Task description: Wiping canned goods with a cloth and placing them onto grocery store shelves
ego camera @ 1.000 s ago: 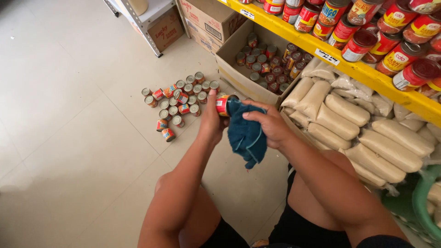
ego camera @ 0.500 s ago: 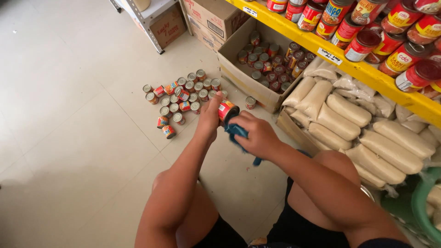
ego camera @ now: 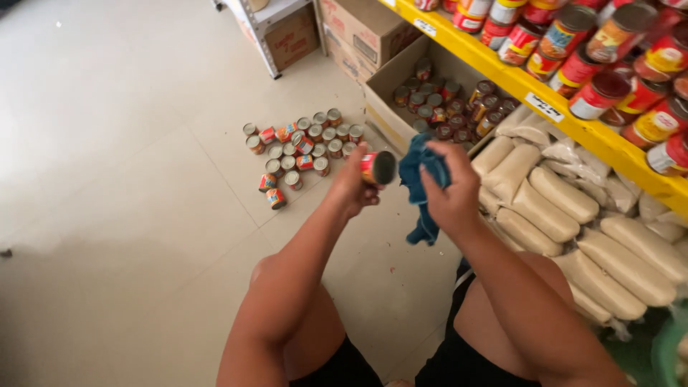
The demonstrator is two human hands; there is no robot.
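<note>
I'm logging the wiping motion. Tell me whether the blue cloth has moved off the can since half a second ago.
Yes. The blue cloth in the right hand now sits right of the can, toward the yellow shelf, no longer touching it.

A pale cream tiled floor [ego camera: 107, 143] with thin grout lines fills the left and middle of the view, evenly lit, with a soft shadow across its lower left part. Along the right runs a yellow metal shelf [ego camera: 502, 72], slanting from the top edge down to the right edge, loaded with red-labelled tins [ego camera: 595, 93]. Beneath it lie stacked pale plastic sacks [ego camera: 566, 193]. An open brown cardboard box [ego camera: 383, 107] full of small tins stands on the floor against the shelf. Near the top edge stand a grey metal rack [ego camera: 269, 29] and more closed cardboard cartons [ego camera: 365, 29].
</note>
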